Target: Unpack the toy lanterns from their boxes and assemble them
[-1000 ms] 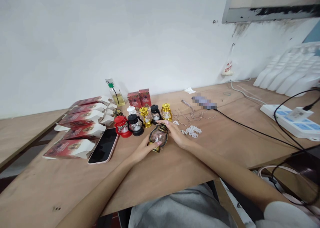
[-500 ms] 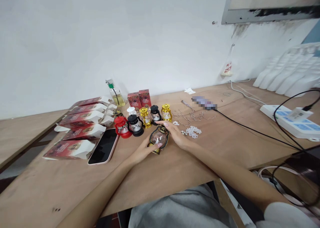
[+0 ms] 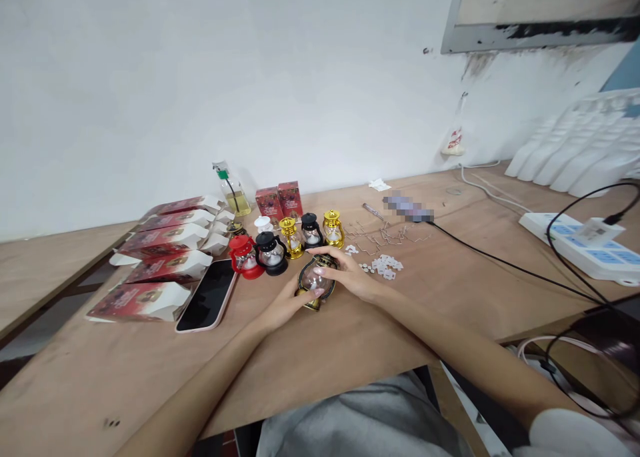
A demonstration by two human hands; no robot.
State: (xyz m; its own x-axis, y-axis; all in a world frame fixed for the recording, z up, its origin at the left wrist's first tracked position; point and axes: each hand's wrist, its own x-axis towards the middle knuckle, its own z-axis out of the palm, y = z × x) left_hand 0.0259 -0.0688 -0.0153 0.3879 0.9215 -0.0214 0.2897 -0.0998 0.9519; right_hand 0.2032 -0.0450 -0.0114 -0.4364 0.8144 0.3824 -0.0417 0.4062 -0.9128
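A small black-and-gold lantern [image 3: 316, 280] with a clear round globe lies tilted between my two hands, above the table's middle. My left hand [image 3: 290, 301] grips its lower left end, thumb across the globe. Around the upper right end are the fingers of my right hand [image 3: 345, 270], its thumb on the globe. Just beyond stands a group of mini lanterns: a red lantern [image 3: 245, 257], a black lantern [image 3: 271, 253], a gold lantern [image 3: 291, 237], another black lantern [image 3: 311, 230], another gold lantern [image 3: 333, 228] and a white lantern [image 3: 263, 224] behind.
Open red boxes [image 3: 165, 267] lie in a row at left beside a phone [image 3: 207, 295]. Two closed boxes [image 3: 279, 201] and a bottle [image 3: 237, 197] stand behind. Right of my hands are white pieces [image 3: 387, 266], bent wires [image 3: 385, 233], a screwdriver [image 3: 373, 210] and a power strip [image 3: 585, 247].
My right thumb has come down onto the lantern's globe, and the right fingers have shifted slightly left over its upper end. The left hand keeps its grip.
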